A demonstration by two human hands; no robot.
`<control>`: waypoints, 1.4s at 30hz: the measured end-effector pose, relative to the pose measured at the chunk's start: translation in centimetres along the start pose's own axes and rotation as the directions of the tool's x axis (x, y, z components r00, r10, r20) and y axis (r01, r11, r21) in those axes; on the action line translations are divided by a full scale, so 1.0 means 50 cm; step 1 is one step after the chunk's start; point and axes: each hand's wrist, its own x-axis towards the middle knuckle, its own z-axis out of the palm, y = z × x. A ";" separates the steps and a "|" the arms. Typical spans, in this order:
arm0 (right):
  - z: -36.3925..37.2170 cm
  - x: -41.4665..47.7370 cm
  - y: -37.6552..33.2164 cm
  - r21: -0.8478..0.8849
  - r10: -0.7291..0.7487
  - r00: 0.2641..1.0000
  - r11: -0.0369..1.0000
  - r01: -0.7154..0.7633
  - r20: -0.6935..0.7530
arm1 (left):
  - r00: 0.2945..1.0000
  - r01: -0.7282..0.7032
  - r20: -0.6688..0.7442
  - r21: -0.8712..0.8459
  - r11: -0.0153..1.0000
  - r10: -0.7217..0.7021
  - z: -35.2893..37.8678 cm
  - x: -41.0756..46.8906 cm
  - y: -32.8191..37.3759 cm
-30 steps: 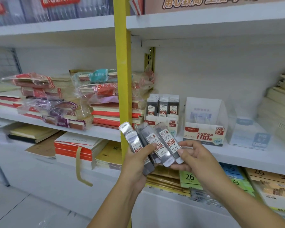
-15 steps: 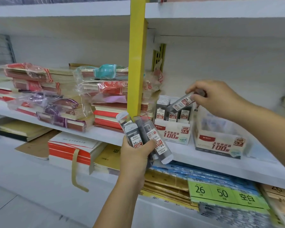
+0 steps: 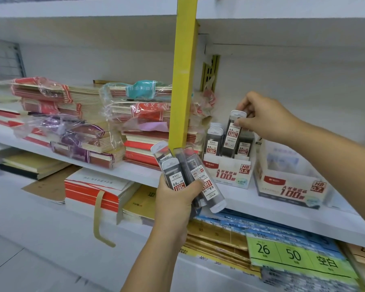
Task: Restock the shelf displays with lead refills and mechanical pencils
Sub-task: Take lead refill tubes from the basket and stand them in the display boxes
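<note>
My left hand (image 3: 175,199) grips a fan of several dark lead refill cases (image 3: 188,171) in front of the shelf edge. My right hand (image 3: 261,116) pinches the top of one lead refill case (image 3: 233,133), which stands upright in the middle slot of the white HB 0.5 display box (image 3: 228,169). More refill cases (image 3: 213,140) stand in that box on either side. To its right sits the HB 0.7 display box (image 3: 291,182), and I see no refill cases in it.
A yellow upright post (image 3: 183,70) stands just left of the 0.5 box. Wrapped stacks of notebooks (image 3: 82,123) fill the shelf to the left. The white shelf (image 3: 282,220) runs below the boxes; green price labels (image 3: 293,253) and paper packs lie on the lower shelf.
My right hand took one case from the bunch, carried it to the 0.5 box, and has now turned it upright and lowered it into the middle slot. My left hand stayed in place.
</note>
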 end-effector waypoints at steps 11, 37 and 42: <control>0.050 -0.123 -0.014 -0.253 -0.110 0.978 0.965 0.062 -0.180 | 1.000 0.018 -0.003 0.052 0.999 -0.018 0.002 -0.002 -0.007; -0.050 -0.143 -0.010 0.457 0.184 0.956 0.887 -0.061 -0.229 | 0.996 0.057 0.057 0.116 0.992 -0.064 0.002 -0.001 -0.019; -0.058 -0.093 -0.004 0.247 0.034 0.963 0.968 0.035 -0.268 | 0.996 0.051 0.060 0.156 0.986 -0.061 -0.003 0.002 -0.021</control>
